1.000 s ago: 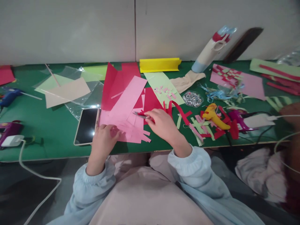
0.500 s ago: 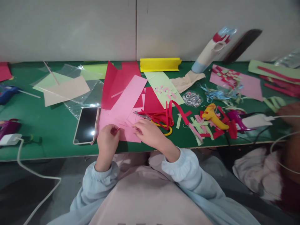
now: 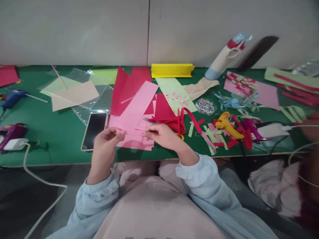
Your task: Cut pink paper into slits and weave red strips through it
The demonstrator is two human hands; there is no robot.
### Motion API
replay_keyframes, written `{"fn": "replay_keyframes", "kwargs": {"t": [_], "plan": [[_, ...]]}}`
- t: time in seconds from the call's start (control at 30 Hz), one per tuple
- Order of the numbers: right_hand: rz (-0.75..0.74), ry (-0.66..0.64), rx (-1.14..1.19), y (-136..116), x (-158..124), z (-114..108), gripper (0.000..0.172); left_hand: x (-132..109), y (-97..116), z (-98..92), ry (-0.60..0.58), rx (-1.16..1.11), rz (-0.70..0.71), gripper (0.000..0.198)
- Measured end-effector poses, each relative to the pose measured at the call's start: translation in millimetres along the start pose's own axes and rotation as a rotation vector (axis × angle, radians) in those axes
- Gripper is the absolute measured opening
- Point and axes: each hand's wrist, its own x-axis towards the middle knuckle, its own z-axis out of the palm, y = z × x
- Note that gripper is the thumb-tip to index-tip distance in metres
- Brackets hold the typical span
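Between my two hands stretches a pink paper strip (image 3: 133,133), hard to tell from the pink sheets beneath it. My left hand (image 3: 105,147) pinches its left end between thumb and fingertips. Closed fingertips of my right hand (image 3: 163,137) grip the other end. Below lie pink paper (image 3: 134,144) and a longer pink piece (image 3: 141,99) over red paper (image 3: 122,88). Just past my right hand are scissors (image 3: 150,120), with yellow handles partly hidden by red strips (image 3: 183,124). A phone (image 3: 94,131) rests beside my left hand.
Paper scraps, a yellow glue gun (image 3: 228,124) and a purple device (image 3: 251,129) lie on the right. A dish of small beads (image 3: 205,107) and a bottle (image 3: 225,56) stand farther back. A blue glue gun (image 3: 13,99) is at left; another person's arm (image 3: 310,127) is at far right.
My left hand has moved left and turned, its thumb now showing on top. The hands are farther apart, with the pink strip drawn out between them. The view has shifted slightly.
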Motion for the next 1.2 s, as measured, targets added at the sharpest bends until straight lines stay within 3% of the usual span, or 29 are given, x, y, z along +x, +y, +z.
{"fn": "replay_keyframes", "kwargs": {"t": [0.43, 0.63, 0.87, 1.2], "plan": [[0.006, 0.087, 0.052, 3.1, -1.5, -18.5, 0.014, -4.7, 3.9, -2.9, 0.064, 0.065, 0.061, 0.030], [0.045, 0.091, 0.089, 1.9, -1.6, -24.7, 0.012, -5.9, 5.0, -6.3, 0.017, 0.065, 0.067, 0.038], [0.069, 0.100, 0.167, 7.5, -1.6, -26.4, 0.008, -6.0, 5.4, -3.7, -0.068, 0.139, -0.040, 0.032], [0.050, 0.148, 0.272, 3.5, -9.5, -35.4, 0.023, -8.1, 8.8, 0.0, -0.021, 0.112, -0.041, 0.031]]}}
